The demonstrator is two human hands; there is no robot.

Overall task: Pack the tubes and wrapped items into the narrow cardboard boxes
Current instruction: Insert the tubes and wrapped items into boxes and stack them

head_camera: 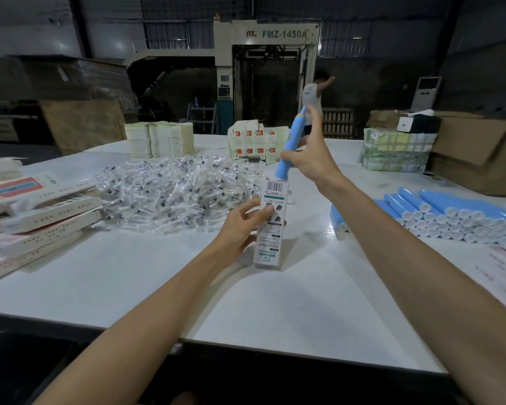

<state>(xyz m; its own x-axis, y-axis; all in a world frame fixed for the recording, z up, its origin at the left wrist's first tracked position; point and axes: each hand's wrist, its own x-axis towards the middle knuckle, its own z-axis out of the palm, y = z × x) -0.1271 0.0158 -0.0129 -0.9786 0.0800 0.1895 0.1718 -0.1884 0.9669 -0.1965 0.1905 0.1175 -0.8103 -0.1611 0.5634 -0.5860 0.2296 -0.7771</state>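
My left hand [244, 223] grips a narrow white printed cardboard box [270, 229], held upright above the white table [146, 276] with its open end up. My right hand [308, 154] holds a blue tube [289, 146] tilted over the box, its lower end at the box's mouth. A big heap of clear-wrapped items [176, 191] lies behind the box at the table's middle. More blue tubes [438, 211] with white caps are stacked in rows at the right.
Filled narrow boxes [38, 217] are piled at the left edge. Stacks of flat cartons [159, 138], printed sheets [253, 138] and a wrapped bundle [396, 150] stand at the back. Brown cartons [479, 153] sit far right. A person [314, 97] stands by the machine behind.
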